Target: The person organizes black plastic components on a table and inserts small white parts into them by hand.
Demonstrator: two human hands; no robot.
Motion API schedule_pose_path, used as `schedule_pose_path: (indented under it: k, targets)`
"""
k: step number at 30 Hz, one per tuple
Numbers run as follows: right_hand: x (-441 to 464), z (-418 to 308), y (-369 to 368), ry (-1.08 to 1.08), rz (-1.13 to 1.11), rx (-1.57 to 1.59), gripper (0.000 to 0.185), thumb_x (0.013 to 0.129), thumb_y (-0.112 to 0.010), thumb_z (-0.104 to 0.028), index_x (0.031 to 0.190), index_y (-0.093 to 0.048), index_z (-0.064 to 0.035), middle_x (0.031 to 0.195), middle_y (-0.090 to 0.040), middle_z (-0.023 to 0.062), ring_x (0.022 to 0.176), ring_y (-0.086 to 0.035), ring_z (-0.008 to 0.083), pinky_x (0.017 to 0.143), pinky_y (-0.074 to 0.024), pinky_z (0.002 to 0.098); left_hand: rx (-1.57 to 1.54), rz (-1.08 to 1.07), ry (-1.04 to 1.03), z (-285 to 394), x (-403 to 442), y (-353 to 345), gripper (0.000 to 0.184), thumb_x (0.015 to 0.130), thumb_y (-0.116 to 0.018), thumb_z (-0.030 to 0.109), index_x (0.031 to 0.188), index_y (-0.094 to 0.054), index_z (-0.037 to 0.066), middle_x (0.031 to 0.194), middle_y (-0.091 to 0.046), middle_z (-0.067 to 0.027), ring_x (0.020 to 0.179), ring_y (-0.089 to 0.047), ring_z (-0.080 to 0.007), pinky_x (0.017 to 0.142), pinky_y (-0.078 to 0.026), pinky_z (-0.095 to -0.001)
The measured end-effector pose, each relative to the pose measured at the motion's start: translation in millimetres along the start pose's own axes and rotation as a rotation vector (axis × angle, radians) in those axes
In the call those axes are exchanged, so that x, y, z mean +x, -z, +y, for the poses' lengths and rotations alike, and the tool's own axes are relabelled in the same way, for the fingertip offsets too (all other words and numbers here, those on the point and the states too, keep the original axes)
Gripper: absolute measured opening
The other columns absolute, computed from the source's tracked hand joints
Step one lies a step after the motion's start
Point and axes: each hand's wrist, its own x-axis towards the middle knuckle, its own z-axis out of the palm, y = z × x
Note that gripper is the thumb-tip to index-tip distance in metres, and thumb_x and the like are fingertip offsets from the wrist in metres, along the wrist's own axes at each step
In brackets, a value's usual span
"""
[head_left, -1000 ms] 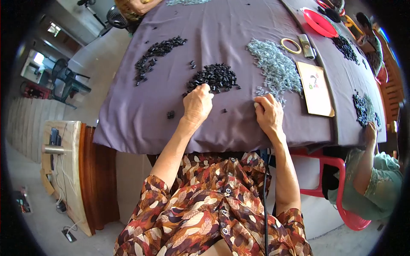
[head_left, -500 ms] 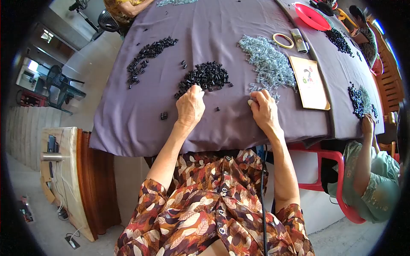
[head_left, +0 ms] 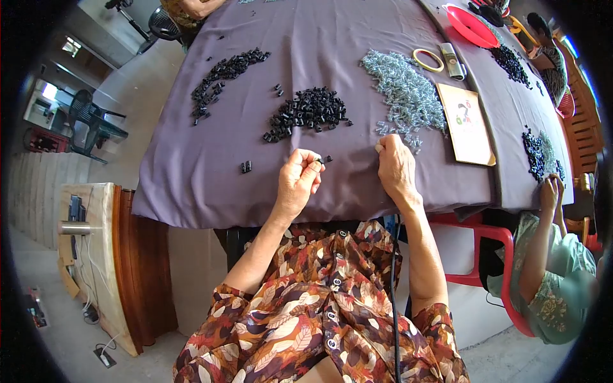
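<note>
Pieces in the black pile (head_left: pixel 310 110) look light, stiff and slick, best pinched by their sides. The left hand (head_left: pixel 297 183) pinches a dark piece (head_left: pixel 320 161) near it. The right hand (head_left: pixel 397 169) curls beside the clear pile (head_left: pixel 407 89), contents hidden. Basin (head_left: pixel 469 27), well apart, shows its red inside.

The bench (head_left: pixel 333 59) is viewed from above its near side by one head-worn camera, angled forward and down (a wide, dark-cornered field is given). The patterned shirt (head_left: pixel 287 306) is caught closest, short of the bench; the left hand (head_left: pixel 299 184) and right hand (head_left: pixel 397 169) are framed beyond, above it.
</note>
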Motion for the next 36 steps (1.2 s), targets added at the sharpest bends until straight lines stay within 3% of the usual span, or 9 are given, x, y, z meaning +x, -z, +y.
schedule_pose_path:
  k: [5, 12, 19, 22, 28, 36]
  targets:
    - [-1.0, -35.3, 1.6, -0.014, -0.032, 0.375, 0.009, 0.079, -0.050, 0.001, 0.088, -0.051, -0.0007, 0.082, -0.054, 0.0158, 0.076, -0.055, 0.0334, 0.069, -0.0449, 0.0362, 0.049, -0.049, 0.044, 7.3, -4.0, 0.1, 0.005, 0.089, -0.049, 0.003, 0.093, -0.051, 0.003, 0.076, -0.057, -0.0030, 0.053, -0.046, -0.0034, 0.045, -0.039, -0.0169]
    - [-11.4, -66.3, -10.6, -0.037, -0.138, 0.592, 0.008, 0.079, -0.053, 0.002, 0.086, -0.053, 0.0005, 0.081, -0.056, 0.0141, 0.074, -0.058, 0.0298, 0.065, -0.0463, 0.0331, 0.095, -0.077, 0.060, 11.1, -4.9, -2.3, 0.006, 0.089, -0.049, 0.002, 0.094, -0.052, 0.004, 0.075, -0.056, -0.0006, 0.054, -0.047, -0.0031, 0.047, -0.040, -0.0165]
    - [-13.0, -64.6, -10.2, -0.058, -0.156, 0.611, 0.009, 0.077, -0.053, 0.003, 0.086, -0.053, -0.0002, 0.079, -0.057, 0.0132, 0.070, -0.058, 0.0289, 0.063, -0.0467, 0.0330, 0.017, -0.175, 0.072, 16.3, -11.3, -13.6, 0.012, 0.089, -0.049, 0.002, 0.101, -0.053, 0.003, 0.080, -0.055, -0.0015, 0.059, -0.050, -0.0051, 0.050, -0.044, -0.0183]
    - [-13.2, -64.8, -9.5, -0.069, -0.153, 0.571, 0.010, 0.077, -0.054, 0.003, 0.086, -0.054, -0.0007, 0.078, -0.057, 0.0119, 0.069, -0.059, 0.0265, 0.063, -0.0471, 0.0321, 0.039, -0.168, 0.087, 15.6, -11.1, -13.5, 0.016, 0.089, -0.049, 0.002, 0.104, -0.052, 0.003, 0.081, -0.058, -0.0040, 0.062, -0.055, -0.0074, 0.052, -0.047, -0.0199]
    - [-10.7, -71.5, -6.2, -0.054, -0.067, 0.544, 0.012, 0.076, -0.058, 0.002, 0.086, -0.054, -0.0019, 0.077, -0.057, 0.0094, 0.069, -0.060, 0.0210, 0.063, -0.0477, 0.0301, -0.217, -0.050, 0.180, 14.2, -6.6, -7.4, 0.013, 0.089, -0.050, 0.005, 0.101, -0.053, 0.002, 0.081, -0.062, -0.0082, 0.065, -0.060, -0.0121, 0.054, -0.051, -0.0235]
    - [-14.0, -76.9, -7.8, 0.040, -0.089, 0.476, 0.012, 0.074, -0.060, 0.002, 0.083, -0.054, -0.0025, 0.076, -0.057, 0.0092, 0.068, -0.059, 0.0229, 0.062, -0.0474, 0.0309, -0.165, -0.056, 0.209, 17.9, -6.4, -5.3, 0.011, 0.090, -0.052, 0.015, 0.096, -0.051, 0.006, 0.070, -0.057, -0.0004, 0.052, -0.048, -0.0044, 0.043, -0.034, -0.0161]
